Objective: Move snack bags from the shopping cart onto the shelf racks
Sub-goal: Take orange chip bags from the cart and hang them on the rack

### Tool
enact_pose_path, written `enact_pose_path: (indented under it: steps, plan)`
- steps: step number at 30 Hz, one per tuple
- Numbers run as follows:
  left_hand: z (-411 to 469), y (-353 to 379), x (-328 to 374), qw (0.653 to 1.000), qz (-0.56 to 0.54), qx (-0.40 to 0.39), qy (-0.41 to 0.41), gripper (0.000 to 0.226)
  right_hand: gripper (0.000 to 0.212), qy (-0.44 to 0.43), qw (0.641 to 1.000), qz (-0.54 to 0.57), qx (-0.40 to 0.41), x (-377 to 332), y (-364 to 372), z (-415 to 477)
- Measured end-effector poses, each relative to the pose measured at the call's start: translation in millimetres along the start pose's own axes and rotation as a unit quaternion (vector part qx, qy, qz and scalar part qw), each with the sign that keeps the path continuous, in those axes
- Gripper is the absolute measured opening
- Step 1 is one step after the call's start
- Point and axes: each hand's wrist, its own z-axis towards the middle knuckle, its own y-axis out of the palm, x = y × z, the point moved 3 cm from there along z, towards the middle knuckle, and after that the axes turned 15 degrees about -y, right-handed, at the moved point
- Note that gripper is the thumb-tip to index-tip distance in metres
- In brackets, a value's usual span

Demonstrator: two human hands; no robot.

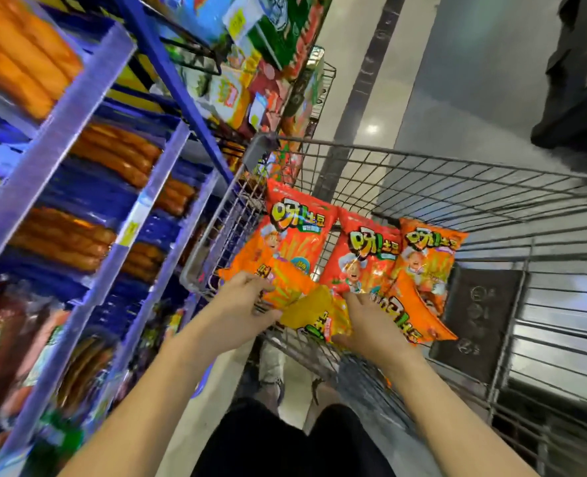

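**Head view, looking down into the cart.** A wire shopping cart (405, 177) fills the centre and right of the frame and holds 6 snack bags. A tall red bag (300, 232) stands at centre. A second red bag (364, 259) is just right of it, and an upright orange bag (426, 263) touches that one. A slanted orange bag (410, 315) lies below them.

At lower centre, the left hand (247, 301) curls its fingers over the lower edge of a near orange bag (285, 280). Just beside it, the right hand (371, 325) clasps the right edge of a yellow bag (305, 311) between thumb and palm. Its fingers stretch to the bottom of the second red bag. The yellow bag spans the gap between the 2 hands.

Blue shelf racks (88, 108) run down the left of the frame beside the cart, stocked with blurred sausage packs (113, 156). A black placard (474, 315) stands at the cart's right end.
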Motion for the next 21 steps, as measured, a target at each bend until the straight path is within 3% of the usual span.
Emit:
enact_pose_path:
  steps: [10, 13, 17, 21]
  plan:
    - [29, 17, -28, 0.998, -0.049, -0.022, -0.012, 0.049, 0.128, 0.011, 0.998, -0.06, -0.011, 29, 59, 62]
    - [36, 23, -28, 0.997, -0.07, -0.023, -0.034, 0.063, 0.138, 0.025, 0.998, -0.058, -0.008, 32, 69, 72]
    - [52, 29, -30, 0.978, -0.181, -0.041, -0.097, 0.087, 0.148, 0.043, 0.999, -0.019, 0.013, 39, 69, 78]
    - [72, 33, -31, 0.95, -0.26, -0.063, -0.16, 0.103, 0.139, 0.03, 0.999, -0.006, 0.04, 46, 67, 76]
